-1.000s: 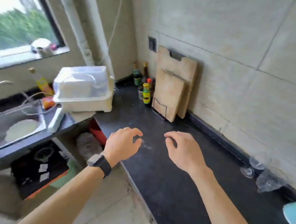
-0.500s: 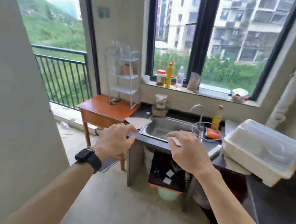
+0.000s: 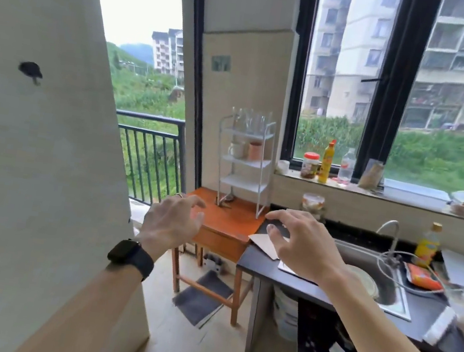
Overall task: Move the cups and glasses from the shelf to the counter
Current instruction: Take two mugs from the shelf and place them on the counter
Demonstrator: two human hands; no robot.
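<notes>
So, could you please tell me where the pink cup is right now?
Head view, centre: on the second tier of the white shelf, just right of the white mug; the pink cup sits above the orange table.

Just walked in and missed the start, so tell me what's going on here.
A person faces the white shelf on a wooden table. The left hand and right hand are raised and empty, fingers relaxed. On the top tier stand clear glasses, with a white mug and a pink cup on the tier below. Nothing is picked up yet.
</notes>
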